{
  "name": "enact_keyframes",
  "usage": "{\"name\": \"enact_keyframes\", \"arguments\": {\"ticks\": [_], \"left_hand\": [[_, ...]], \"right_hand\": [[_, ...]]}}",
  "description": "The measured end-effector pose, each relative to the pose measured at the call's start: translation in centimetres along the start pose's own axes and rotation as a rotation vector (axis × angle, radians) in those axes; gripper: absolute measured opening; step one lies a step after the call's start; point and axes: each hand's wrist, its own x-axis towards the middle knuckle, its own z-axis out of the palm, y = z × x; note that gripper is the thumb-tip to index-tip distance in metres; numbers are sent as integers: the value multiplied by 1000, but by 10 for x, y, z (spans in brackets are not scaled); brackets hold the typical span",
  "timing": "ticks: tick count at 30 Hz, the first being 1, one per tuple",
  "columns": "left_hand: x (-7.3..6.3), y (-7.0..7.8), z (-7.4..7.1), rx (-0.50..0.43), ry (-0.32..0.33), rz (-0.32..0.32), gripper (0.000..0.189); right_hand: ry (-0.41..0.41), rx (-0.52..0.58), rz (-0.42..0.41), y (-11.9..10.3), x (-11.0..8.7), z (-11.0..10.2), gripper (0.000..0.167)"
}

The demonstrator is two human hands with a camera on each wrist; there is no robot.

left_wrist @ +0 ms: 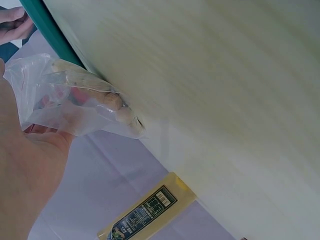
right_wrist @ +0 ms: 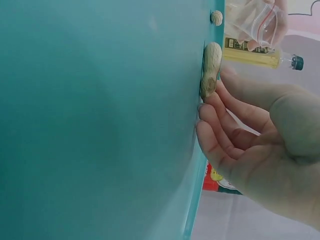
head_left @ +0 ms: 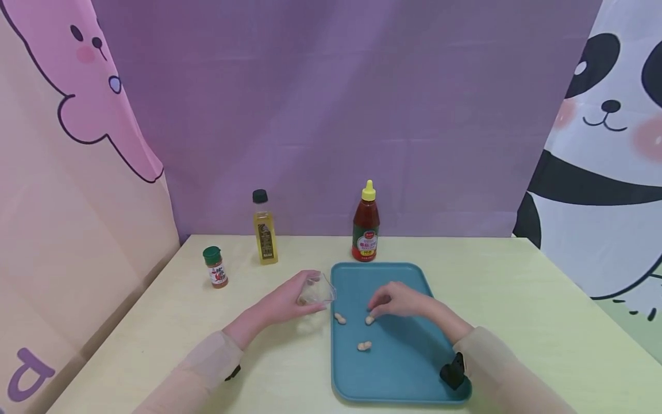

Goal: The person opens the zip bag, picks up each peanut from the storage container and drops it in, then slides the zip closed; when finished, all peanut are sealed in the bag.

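Observation:
My left hand (head_left: 295,296) grips a clear zip bag (head_left: 316,289) by its side, just beyond the tray's left edge. Inside the bag, peanuts (left_wrist: 95,90) show through the plastic in the left wrist view. On the blue tray (head_left: 403,368), my right hand (head_left: 400,300) has its thumb and fingertips at one end of a peanut (right_wrist: 212,67), pinching it low over the surface. Two more peanuts lie on the tray: one peanut (head_left: 339,318) by the left rim, another peanut (head_left: 364,346) nearer me.
Behind the tray stands a red sauce bottle (head_left: 366,230) with a yellow cap. An oil bottle (head_left: 265,233) with a dark cap and a small green-capped spice jar (head_left: 215,267) stand to the left on the pale table (head_left: 517,322). A purple cloth (head_left: 320,115) hangs behind.

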Motion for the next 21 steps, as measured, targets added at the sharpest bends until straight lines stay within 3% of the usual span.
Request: {"name": "enact_keyframes", "arguments": {"ticks": [12, 21], "left_hand": [[0, 0, 0, 4, -9, -10, 78], [0, 0, 0, 4, -6, -3, 78]], "right_hand": [[-74, 48, 30, 4, -3, -2, 19], [-64, 51, 29, 4, -5, -2, 10]]}}
